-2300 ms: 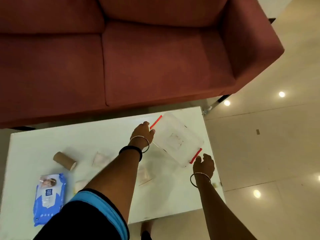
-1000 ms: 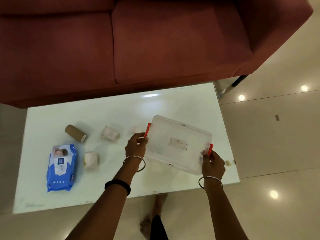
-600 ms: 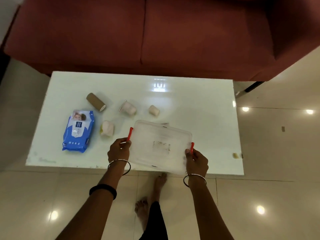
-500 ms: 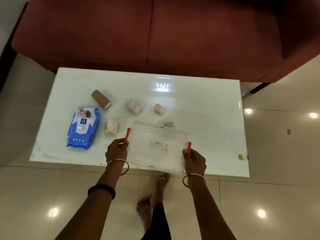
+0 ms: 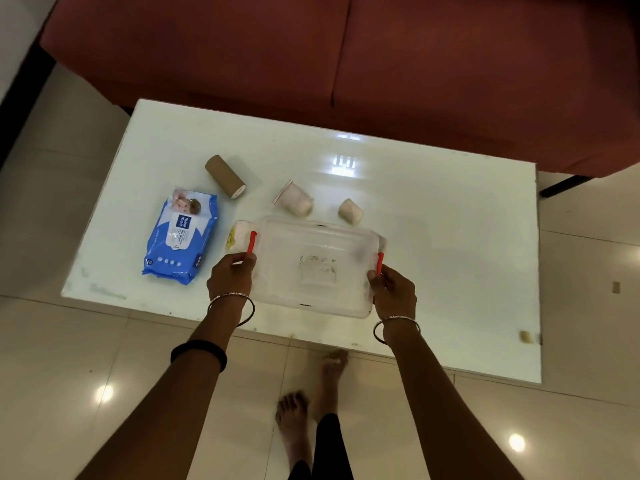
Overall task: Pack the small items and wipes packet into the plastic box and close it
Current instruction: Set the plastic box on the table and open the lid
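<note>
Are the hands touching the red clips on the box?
Touching. The head view shows the left hand pinching one red clip and the right hand gripping the other on the box.

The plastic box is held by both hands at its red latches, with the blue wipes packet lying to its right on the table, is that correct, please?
Not quite: in the head view the wipes packet lies left of the plastic box, not right. The left hand and right hand do hold its red latches.

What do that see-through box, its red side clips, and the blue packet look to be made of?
The box looks like frosted translucent plastic: the table shows faintly through it. Its red clips seem opaque, smooth plastic. The blue packet looks like soft glossy plastic film, printed and slightly puffy, with a sheen along its edges.
</note>
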Available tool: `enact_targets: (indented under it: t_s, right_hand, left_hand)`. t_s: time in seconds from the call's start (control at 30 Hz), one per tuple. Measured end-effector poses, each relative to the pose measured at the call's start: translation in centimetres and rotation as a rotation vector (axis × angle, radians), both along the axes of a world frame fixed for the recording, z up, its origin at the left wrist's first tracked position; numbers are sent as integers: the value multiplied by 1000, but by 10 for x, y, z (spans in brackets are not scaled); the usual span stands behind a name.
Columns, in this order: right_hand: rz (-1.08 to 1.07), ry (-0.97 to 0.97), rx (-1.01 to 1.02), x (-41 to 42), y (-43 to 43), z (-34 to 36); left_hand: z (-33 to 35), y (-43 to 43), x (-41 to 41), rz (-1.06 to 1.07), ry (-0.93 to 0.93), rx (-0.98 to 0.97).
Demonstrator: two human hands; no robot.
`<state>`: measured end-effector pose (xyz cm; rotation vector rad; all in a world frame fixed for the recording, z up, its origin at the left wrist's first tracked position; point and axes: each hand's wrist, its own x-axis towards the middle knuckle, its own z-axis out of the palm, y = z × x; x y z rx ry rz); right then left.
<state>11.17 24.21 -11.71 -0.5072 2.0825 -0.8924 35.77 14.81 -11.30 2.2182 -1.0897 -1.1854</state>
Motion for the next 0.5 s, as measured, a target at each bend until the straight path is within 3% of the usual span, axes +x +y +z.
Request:
enact_targets:
  t_s: [0.33,0.5]
  right_hand:
    - [7,-62,-41,16,3,1]
    - [62,38,-52,18,3,-3]
  left_hand:
    - [-10,-3,16,-50,-146,-69]
    - [-11,4,22,-113,-188,-97]
